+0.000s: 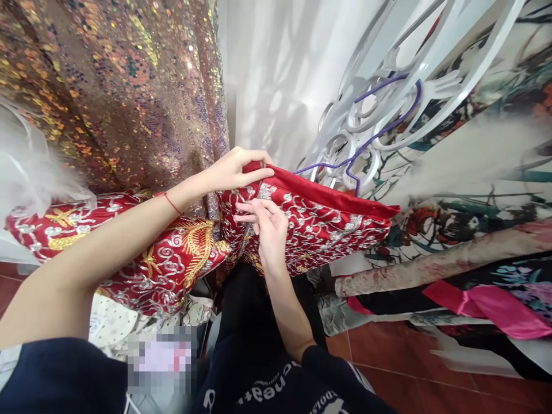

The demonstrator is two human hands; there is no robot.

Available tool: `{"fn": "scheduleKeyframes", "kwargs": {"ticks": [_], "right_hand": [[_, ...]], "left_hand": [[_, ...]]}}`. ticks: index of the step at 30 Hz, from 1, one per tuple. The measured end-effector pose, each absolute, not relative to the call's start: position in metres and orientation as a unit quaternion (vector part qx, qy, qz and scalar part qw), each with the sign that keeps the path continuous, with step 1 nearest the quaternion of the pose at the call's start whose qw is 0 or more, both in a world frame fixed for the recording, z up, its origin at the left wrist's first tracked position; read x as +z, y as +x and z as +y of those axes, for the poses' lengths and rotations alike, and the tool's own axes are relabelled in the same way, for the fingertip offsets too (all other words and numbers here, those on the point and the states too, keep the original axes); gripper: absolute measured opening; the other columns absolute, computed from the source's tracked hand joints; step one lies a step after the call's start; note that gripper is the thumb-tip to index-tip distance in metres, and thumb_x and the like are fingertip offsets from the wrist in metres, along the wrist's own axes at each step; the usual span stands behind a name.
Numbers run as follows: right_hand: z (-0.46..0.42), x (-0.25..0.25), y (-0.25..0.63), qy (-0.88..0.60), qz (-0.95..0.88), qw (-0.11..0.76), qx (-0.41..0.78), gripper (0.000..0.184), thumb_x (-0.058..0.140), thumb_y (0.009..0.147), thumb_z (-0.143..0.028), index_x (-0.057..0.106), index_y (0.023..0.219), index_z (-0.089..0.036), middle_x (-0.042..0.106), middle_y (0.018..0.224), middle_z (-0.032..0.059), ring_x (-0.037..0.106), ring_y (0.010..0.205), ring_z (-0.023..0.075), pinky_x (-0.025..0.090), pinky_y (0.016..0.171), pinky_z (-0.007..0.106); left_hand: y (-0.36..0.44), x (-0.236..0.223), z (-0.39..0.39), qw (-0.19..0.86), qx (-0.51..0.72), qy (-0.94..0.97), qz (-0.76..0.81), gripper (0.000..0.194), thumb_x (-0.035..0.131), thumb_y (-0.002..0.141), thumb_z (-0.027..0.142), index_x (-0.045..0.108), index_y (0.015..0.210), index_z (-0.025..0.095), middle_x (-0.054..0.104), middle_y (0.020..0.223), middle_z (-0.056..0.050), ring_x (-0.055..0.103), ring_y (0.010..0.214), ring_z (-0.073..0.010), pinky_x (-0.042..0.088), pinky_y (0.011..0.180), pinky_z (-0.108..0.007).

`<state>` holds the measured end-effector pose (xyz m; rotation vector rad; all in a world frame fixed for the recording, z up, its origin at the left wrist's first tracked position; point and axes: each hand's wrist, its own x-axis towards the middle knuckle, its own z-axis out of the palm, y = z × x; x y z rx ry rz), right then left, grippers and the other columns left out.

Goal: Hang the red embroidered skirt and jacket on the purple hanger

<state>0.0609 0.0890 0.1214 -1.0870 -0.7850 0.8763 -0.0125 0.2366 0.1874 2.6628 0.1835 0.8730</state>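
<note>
A red skirt [336,224] with silver and gold embroidery hangs in front of me, its plain red waistband [328,190] slanting down to the right. My left hand [241,168] grips the waistband at its left end, thumb in front and fingers behind. Just below it, my right hand [269,224] is raised before the embroidered cloth. Its thumb and forefinger are pinched together while other fingers stretch left; anything between them is too small to make out. A purple hanger [357,152] rises behind the waistband at the right.
White scrolled metalwork [371,115] stands behind the hanger. A sequined cloth [116,86] hangs at upper left, above a red embroidered garment [159,264]. Floral garments [431,253] and a pink sash [495,307] are at the right, over red floor tiles [388,362].
</note>
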Motion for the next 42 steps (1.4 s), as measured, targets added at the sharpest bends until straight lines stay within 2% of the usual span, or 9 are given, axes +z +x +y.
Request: {"fn": "scheduleKeyframes", "kwargs": {"ticks": [3, 8, 16, 21, 24, 27, 32, 38, 42], "right_hand": [[0.087, 0.127, 0.055, -0.488, -0.349, 0.715, 0.359, 0.022, 0.055, 0.092, -0.043, 0.057, 0.09, -0.021, 0.078, 0.089, 0.0048, 0.077, 0.077, 0.0193, 0.058, 0.062, 0.027], [0.095, 0.143, 0.054, -0.483, -0.369, 0.729, 0.316, 0.021, 0.056, 0.092, -0.042, 0.056, 0.092, -0.021, 0.077, 0.087, 0.0023, 0.075, 0.07, 0.015, 0.06, 0.062, 0.026], [0.108, 0.145, 0.07, -0.516, -0.448, 0.697, 0.218, 0.022, 0.054, 0.095, -0.042, 0.054, 0.088, -0.022, 0.072, 0.075, -0.0016, 0.065, 0.053, 0.0091, 0.054, 0.055, 0.024], [0.09, 0.16, 0.099, -0.597, -0.535, 0.597, -0.03, 0.021, 0.049, 0.099, -0.034, 0.064, 0.093, -0.021, 0.071, 0.085, 0.0035, 0.066, 0.081, 0.0163, 0.054, 0.079, 0.034], [0.096, 0.164, 0.109, -0.654, -0.542, 0.503, -0.161, 0.019, 0.052, 0.097, -0.031, 0.066, 0.097, -0.017, 0.068, 0.101, 0.0116, 0.06, 0.101, 0.0251, 0.049, 0.091, 0.044], [0.107, 0.157, 0.108, -0.681, -0.561, 0.434, -0.18, 0.02, 0.051, 0.097, -0.028, 0.066, 0.096, -0.015, 0.064, 0.103, 0.0145, 0.056, 0.1, 0.0277, 0.047, 0.091, 0.048], [0.103, 0.143, 0.102, -0.675, -0.552, 0.459, -0.171, 0.024, 0.047, 0.1, -0.027, 0.067, 0.091, -0.018, 0.064, 0.105, 0.0127, 0.054, 0.098, 0.0269, 0.045, 0.089, 0.046], [0.069, 0.134, 0.104, -0.57, -0.579, 0.552, -0.186, 0.019, 0.054, 0.101, -0.031, 0.068, 0.094, -0.02, 0.068, 0.106, 0.0093, 0.058, 0.1, 0.0218, 0.044, 0.088, 0.037], [0.048, 0.123, 0.101, -0.554, -0.605, 0.551, -0.156, 0.019, 0.051, 0.102, -0.03, 0.065, 0.093, -0.021, 0.072, 0.095, 0.0063, 0.059, 0.092, 0.0202, 0.041, 0.083, 0.035]], "left_hand": [[-0.013, 0.191, 0.237, 0.241, 0.289, 0.924, 0.061, 0.033, 0.056, 0.095, 0.044, 0.07, 0.096, 0.014, 0.073, 0.084, -0.006, 0.061, 0.071, -0.0115, 0.048, 0.069, -0.024], [-0.015, 0.194, 0.233, 0.29, 0.29, 0.91, 0.065, 0.033, 0.059, 0.093, 0.044, 0.071, 0.094, 0.013, 0.068, 0.075, -0.003, 0.057, 0.065, -0.0096, 0.046, 0.064, -0.022], [-0.018, 0.194, 0.233, 0.338, 0.295, 0.891, 0.075, 0.038, 0.047, 0.098, 0.047, 0.066, 0.109, 0.015, 0.062, 0.073, 0.0, 0.053, 0.062, -0.0096, 0.044, 0.061, -0.022], [-0.014, 0.188, 0.238, 0.314, 0.288, 0.899, 0.104, 0.035, 0.046, 0.098, 0.042, 0.062, 0.112, 0.015, 0.068, 0.086, -0.004, 0.058, 0.072, -0.0112, 0.046, 0.07, -0.024], [-0.012, 0.187, 0.238, 0.269, 0.306, 0.901, 0.15, 0.033, 0.047, 0.096, 0.042, 0.063, 0.101, 0.014, 0.064, 0.074, -0.002, 0.054, 0.064, -0.0109, 0.042, 0.064, -0.025], [-0.012, 0.188, 0.234, 0.189, 0.288, 0.919, 0.191, 0.036, 0.05, 0.094, 0.046, 0.062, 0.078, 0.016, 0.054, 0.06, 0.002, 0.043, 0.055, -0.01, 0.035, 0.059, -0.026], [-0.018, 0.193, 0.214, 0.145, 0.22, 0.948, 0.176, 0.046, 0.046, 0.096, 0.048, 0.056, 0.062, 0.019, 0.046, 0.052, 0.003, 0.038, 0.05, -0.0103, 0.03, 0.056, -0.026], [-0.035, 0.194, 0.169, 0.112, 0.271, 0.939, 0.177, 0.035, 0.047, 0.099, 0.043, 0.072, 0.096, 0.018, 0.074, 0.085, -0.004, 0.065, 0.074, -0.0151, 0.048, 0.073, -0.027], [-0.04, 0.181, 0.13, 0.078, 0.353, 0.905, 0.224, 0.028, 0.051, 0.098, 0.036, 0.071, 0.106, 0.018, 0.076, 0.11, -0.008, 0.07, 0.101, -0.0205, 0.052, 0.094, -0.036]]}}
